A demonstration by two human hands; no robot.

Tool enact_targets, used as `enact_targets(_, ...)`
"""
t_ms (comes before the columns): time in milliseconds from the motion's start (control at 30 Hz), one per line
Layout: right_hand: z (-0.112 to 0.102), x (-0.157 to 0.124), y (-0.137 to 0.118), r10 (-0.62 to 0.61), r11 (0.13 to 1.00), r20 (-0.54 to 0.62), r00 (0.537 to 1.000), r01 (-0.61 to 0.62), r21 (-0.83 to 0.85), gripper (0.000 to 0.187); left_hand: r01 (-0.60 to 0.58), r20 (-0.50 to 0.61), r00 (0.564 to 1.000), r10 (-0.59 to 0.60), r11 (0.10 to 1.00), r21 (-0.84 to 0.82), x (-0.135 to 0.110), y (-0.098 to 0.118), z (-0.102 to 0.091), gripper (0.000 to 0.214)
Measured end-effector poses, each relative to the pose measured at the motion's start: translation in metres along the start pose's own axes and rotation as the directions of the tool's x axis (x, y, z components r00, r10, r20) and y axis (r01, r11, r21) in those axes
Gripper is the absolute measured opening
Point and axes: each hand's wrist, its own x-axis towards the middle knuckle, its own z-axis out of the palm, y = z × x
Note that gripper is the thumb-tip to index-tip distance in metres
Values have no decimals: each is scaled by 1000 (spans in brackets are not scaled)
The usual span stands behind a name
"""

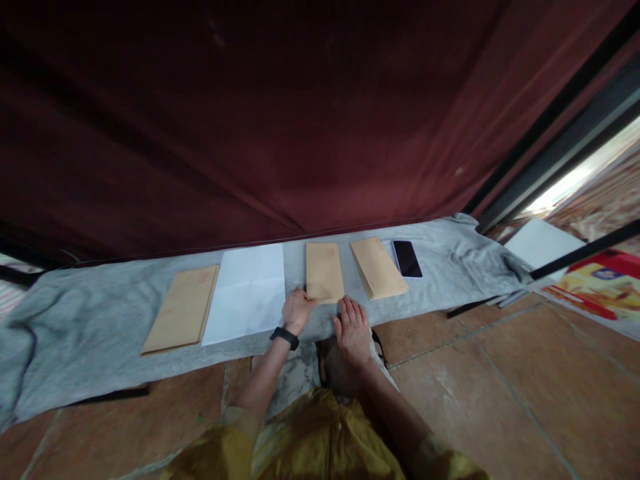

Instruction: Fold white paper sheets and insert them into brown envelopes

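A brown paper envelope lies flat on the grey cloth straight in front of me. My left hand, with a black band on the wrist, pinches its near left corner. Beside the near right corner, my right hand rests with its fingers stretched out flat, close to the envelope's edge. To the left lie white paper sheets with a fold crease, and beyond them a stack of brown envelopes. On the right is a smaller stack of brown envelopes, slightly fanned.
A dark-screened phone lies right of the smaller stack. The grey cloth covers a long narrow surface against a dark red curtain. At the far right are a black metal frame, a white board and a red printed box.
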Motion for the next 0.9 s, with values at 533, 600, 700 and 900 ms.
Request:
enact_targets(533, -2, 15, -8, -111, 990, 112, 987, 101, 97, 51, 228, 375, 927, -23, 827, -513, 11, -13, 0, 35)
enact_targets(600, 0, 20, -14, -149, 984, 139, 979, 133, 117, 51, 249, 409, 912, -14, 812, -528, 11, -14, -2, 34)
enact_targets(700, 3, 28, -22, -166, 982, 148, 975, 149, 118, 49, 271, 445, 896, -3, 796, -542, 11, -15, -3, 32)
enact_targets(900, 4, 42, -26, -62, 997, 141, 988, 53, 64, 43, 290, 458, 889, 9, 763, -578, 8, -17, 2, 28)
